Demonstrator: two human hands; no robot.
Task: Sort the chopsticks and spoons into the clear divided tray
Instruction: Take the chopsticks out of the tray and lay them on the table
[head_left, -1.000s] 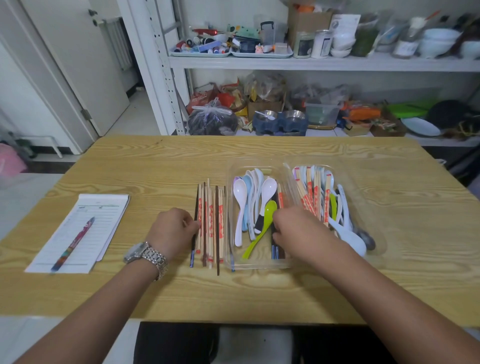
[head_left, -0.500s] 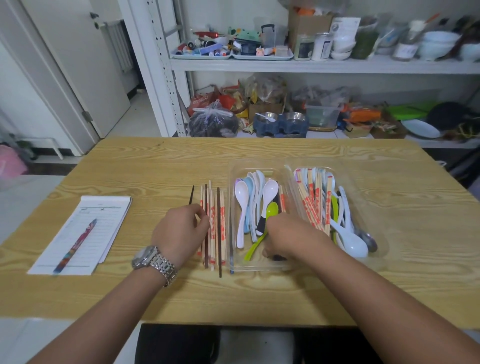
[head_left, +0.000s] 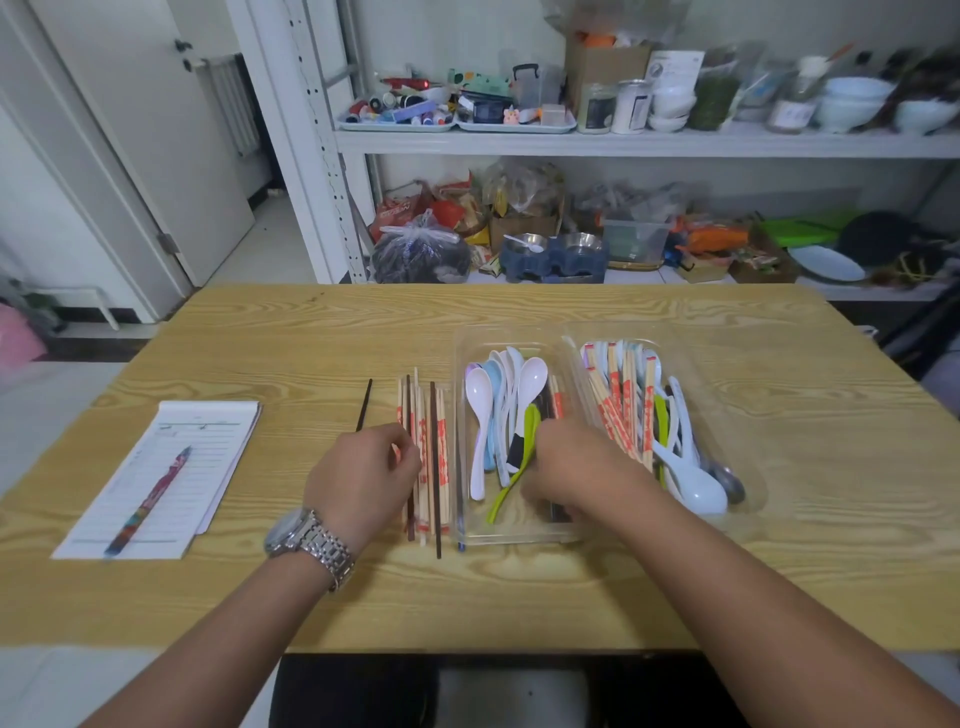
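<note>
A clear divided tray (head_left: 459, 364) lies on the wooden table (head_left: 779, 571). Its left compartment holds white spoons (head_left: 476, 400), a green spoon (head_left: 529, 436) and a few chopsticks. The right compartment holds red-printed wooden chopsticks (head_left: 618, 410) mixed with more spoons (head_left: 701, 491). Left of the tray, a row of loose chopsticks (head_left: 434, 457) lies on the table. My left hand (head_left: 363, 483) is closed on a dark chopstick (head_left: 365, 408), whose tip sticks out past the fingers. My right hand (head_left: 576, 467) is inside the left compartment, fingers curled down on dark chopsticks (head_left: 558, 513).
A notepad (head_left: 208, 431) with a pen (head_left: 150, 499) on it lies at the left of the table. Behind the table stand cluttered white shelves (head_left: 623, 143), and a white door (head_left: 130, 130) is at the far left. The table's near edge runs just below my forearms.
My left hand has drawn one dark chopstick out of the row and angled it to the left. My right hand has slid nearer inside the left compartment onto the dark chopsticks.
</note>
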